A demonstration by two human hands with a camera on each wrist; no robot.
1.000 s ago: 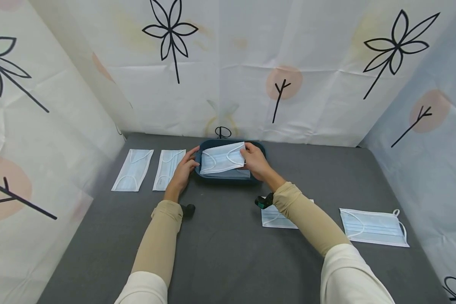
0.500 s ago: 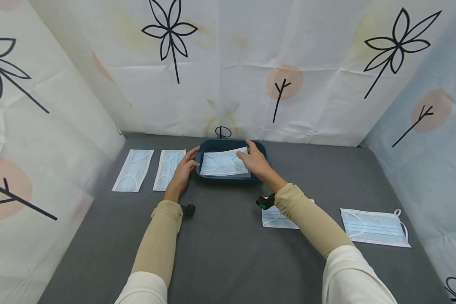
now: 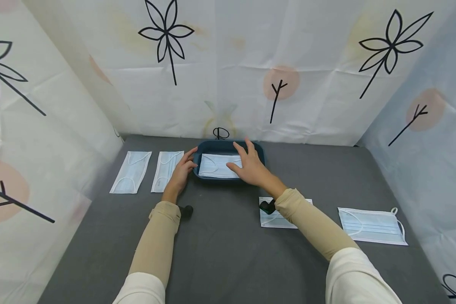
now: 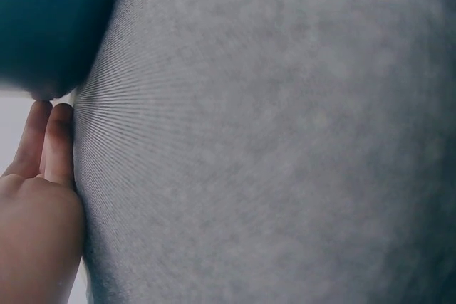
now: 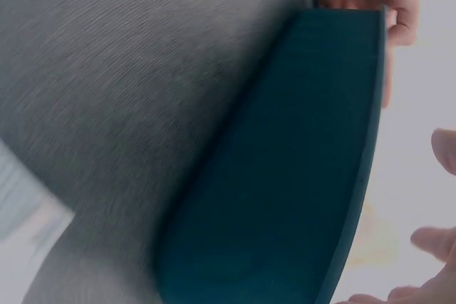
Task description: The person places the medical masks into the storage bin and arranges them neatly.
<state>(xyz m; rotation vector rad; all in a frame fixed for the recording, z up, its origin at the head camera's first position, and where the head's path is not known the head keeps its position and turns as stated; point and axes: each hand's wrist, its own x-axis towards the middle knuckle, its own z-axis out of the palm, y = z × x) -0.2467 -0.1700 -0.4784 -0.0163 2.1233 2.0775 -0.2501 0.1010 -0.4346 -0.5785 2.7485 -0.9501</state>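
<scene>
A pale-blue surgical face mask [image 3: 217, 167] lies flat inside a dark teal, round-cornered tray [image 5: 278, 154], a thin white ear loop curving across its left end. Over its right end, the right hand [image 3: 251, 167] spreads wide, gripping nothing. The left hand [image 3: 179, 174], fingers extended, touches the tray's left end.

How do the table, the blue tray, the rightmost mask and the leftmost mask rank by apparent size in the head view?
1. Table
2. Blue tray
3. Rightmost mask
4. Leftmost mask
The rightmost mask lies nearer the camera, so whether the masks' true sizes differ is unsure.
</scene>
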